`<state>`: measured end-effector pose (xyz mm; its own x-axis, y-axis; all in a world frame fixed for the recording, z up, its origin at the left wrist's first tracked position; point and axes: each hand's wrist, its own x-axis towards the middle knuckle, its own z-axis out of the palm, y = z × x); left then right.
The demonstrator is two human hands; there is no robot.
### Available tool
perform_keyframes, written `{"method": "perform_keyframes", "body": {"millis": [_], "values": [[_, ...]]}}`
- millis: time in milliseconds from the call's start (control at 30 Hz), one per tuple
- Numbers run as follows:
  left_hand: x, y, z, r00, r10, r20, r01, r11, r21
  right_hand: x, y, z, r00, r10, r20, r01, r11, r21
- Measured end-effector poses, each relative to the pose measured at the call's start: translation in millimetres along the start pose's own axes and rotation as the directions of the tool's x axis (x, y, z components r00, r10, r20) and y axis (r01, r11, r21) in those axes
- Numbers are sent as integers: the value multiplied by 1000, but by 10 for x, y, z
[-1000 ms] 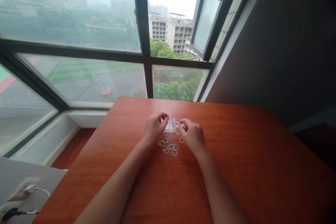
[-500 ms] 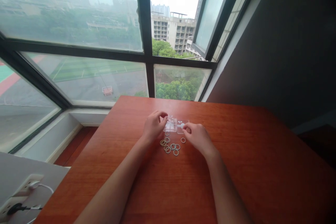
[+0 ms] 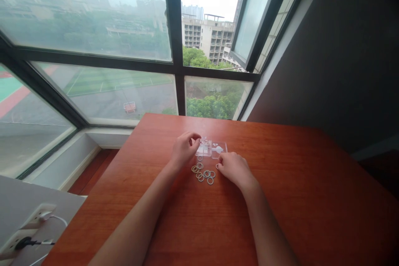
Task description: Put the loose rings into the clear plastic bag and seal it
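Observation:
A small clear plastic box stands on the table with small clear parts rising from it. My left hand has its fingers curled round the box's left side. Flat against the box's right side lies its clear lid, with a whitish patch on it. My right hand is just in front of the lid, thumb and fingertips closed on a small ring at the tabletop. Several pale greenish and yellowish rings lie loose between my wrists, some overlapping.
The reddish-brown wooden table reaches to a window with dark frames. A dark wall stands at the right. Low on the left wall are sockets with a white plug and a black plug.
My right hand has come down toward me from the lid to the lone ring, now partly covered by its fingertips. My left hand stays at the box. The view has shifted slightly.

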<state>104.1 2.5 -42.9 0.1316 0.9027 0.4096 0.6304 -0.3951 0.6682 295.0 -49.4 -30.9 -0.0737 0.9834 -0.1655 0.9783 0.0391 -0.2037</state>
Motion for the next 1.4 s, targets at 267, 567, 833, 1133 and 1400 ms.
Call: {"method": "perform_keyframes", "body": {"millis": [267,567,833,1133,1400], "values": [[-8,-29,25,1000,-12,26,12,999,-34,46,14,23,998,-39,-55,47,988,148],[-29,60,65,992,48,116,-33,991,-128,145,4,71,880,80,-468,180,857,484],[-62,235,75,976,121,182,-73,965,-250,155,-32,118,832,54,-553,284,814,507],[-59,159,114,984,89,157,-59,981,-184,143,-55,119,848,29,-530,273,833,481],[-6,51,76,999,40,29,-42,996,79,155,-46,136,890,21,-456,177,904,388]]}}
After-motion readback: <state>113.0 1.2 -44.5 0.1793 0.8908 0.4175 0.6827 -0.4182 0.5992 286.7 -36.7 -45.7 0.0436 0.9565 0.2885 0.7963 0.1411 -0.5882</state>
